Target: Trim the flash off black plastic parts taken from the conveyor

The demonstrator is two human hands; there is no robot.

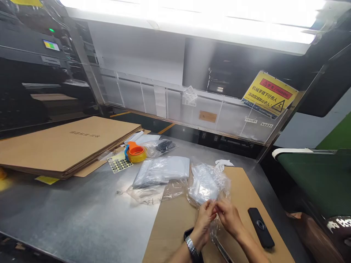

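Note:
My left hand and my right hand are close together over a sheet of cardboard, fingers closed in a pinch. Both grip the near edge of a clear plastic bag, which is crinkled and holds whitish contents I cannot make out. Some clear film hangs below my fingers. Under my wrists lie a thin metallic object and a dark item, both partly hidden. Left of the bag sits a flat stack of clear plastic bags. A black phone-like object with a round disc lies right of my right hand.
Flat cardboard boxes are piled on the left of the metal table. Near them are a tape roll in an orange dispenser and a sticker sheet. A white glove lies behind the bag. A green conveyor belt runs at right.

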